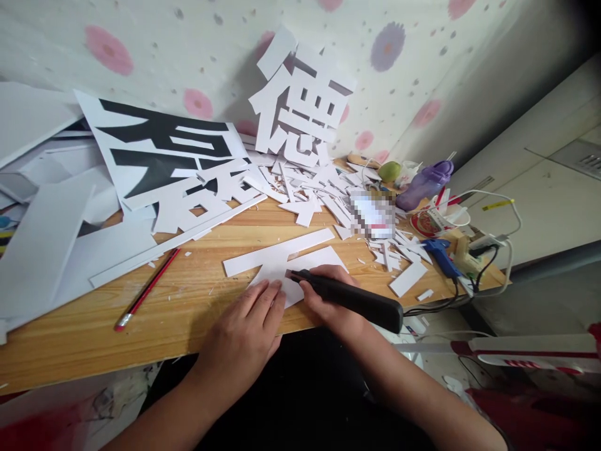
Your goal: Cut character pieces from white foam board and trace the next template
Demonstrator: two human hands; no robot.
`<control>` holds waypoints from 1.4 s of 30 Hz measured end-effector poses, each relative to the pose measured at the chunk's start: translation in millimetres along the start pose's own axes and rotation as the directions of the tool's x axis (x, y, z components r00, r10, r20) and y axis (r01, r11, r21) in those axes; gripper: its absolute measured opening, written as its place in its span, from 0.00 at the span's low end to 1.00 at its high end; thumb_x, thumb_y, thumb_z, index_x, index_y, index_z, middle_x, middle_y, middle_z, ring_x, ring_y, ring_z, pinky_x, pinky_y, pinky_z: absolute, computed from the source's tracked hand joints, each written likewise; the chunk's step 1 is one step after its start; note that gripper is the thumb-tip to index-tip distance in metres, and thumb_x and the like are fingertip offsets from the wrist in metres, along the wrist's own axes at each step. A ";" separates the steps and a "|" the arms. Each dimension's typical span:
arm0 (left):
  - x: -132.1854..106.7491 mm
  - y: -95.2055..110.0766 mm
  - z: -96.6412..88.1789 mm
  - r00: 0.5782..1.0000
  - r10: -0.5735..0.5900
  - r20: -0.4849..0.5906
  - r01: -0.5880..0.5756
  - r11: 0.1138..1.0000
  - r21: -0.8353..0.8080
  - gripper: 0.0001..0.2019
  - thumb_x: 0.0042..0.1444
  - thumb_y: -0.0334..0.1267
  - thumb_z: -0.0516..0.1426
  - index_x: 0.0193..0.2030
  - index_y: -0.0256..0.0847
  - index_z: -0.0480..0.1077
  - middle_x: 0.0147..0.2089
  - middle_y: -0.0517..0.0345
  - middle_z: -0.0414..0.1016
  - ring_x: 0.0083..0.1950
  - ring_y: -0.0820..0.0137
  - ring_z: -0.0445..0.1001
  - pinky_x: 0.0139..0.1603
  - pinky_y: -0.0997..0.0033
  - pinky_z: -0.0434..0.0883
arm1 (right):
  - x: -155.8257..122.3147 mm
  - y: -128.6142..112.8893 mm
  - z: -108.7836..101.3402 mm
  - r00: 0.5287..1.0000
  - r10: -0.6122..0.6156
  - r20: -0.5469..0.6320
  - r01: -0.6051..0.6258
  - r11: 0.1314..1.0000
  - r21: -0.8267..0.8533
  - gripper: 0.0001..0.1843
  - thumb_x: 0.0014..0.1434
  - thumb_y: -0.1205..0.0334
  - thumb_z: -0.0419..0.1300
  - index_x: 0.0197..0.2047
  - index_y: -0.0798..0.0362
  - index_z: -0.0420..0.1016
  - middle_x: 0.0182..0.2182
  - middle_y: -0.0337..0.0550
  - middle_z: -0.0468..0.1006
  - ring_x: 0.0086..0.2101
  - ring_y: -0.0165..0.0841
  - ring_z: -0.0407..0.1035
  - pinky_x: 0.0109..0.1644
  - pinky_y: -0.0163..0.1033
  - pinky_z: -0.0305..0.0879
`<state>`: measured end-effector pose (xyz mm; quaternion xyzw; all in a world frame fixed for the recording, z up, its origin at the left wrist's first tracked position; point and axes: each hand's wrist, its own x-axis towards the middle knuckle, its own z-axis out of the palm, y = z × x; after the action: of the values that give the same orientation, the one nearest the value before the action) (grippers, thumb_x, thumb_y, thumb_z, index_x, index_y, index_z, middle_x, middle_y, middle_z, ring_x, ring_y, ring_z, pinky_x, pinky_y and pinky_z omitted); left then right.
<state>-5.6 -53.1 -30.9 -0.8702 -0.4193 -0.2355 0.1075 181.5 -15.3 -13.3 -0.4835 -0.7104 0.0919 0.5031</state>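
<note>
Our left hand [248, 319], fingers together, partly hides a flat white cutout [322, 261]; our right hand [331, 297] pinches a long black tool [361, 302], tip indistinct.

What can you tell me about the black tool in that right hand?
The black tool is long, with a smooth, plastic-looking body that widens toward a rounded rear end. It lies slantwise in the right hand, held near its narrow front, which points left over the white piece. Whether its tip touches the piece is unclear.
</note>
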 end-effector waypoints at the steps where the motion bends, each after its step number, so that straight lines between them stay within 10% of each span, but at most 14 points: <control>1: 0.5 0.0 -0.5 1.000 -0.001 -0.006 0.001 1.000 -0.001 0.21 0.56 0.30 0.52 0.57 0.30 0.70 0.59 0.43 0.75 0.59 0.53 0.72 0.58 0.53 0.70 | 0.6 -1.6 -0.4 1.000 -0.020 0.003 0.020 0.999 -0.028 0.07 0.55 0.58 0.65 0.35 0.49 0.73 0.25 0.38 0.80 0.24 0.33 0.75 0.29 0.36 0.72; 36: 1.2 1.7 -3.6 0.993 -0.113 0.046 0.116 0.989 -0.086 0.26 0.48 0.26 0.61 0.57 0.39 0.70 0.60 0.51 0.75 0.60 0.53 0.70 0.56 0.53 0.72 | -9.8 -20.1 -16.5 0.979 -0.084 0.185 0.108 0.986 -0.126 0.05 0.58 0.57 0.62 0.32 0.47 0.70 0.23 0.37 0.75 0.24 0.33 0.71 0.32 0.38 0.69; 42: 2.9 0.6 -7.3 0.993 -0.079 0.093 0.085 0.995 -0.054 0.28 0.45 0.25 0.61 0.57 0.36 0.71 0.59 0.49 0.75 0.59 0.53 0.71 0.58 0.53 0.71 | -5.5 2.2 -14.6 0.968 0.241 0.075 -0.252 0.937 0.242 0.11 0.52 0.54 0.69 0.34 0.48 0.73 0.25 0.36 0.77 0.24 0.32 0.72 0.29 0.37 0.69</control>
<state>-5.8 -54.3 -23.2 -0.8647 -0.4522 -0.2119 0.0535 194.7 -23.7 -11.1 -0.4996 -0.6377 0.2534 0.5286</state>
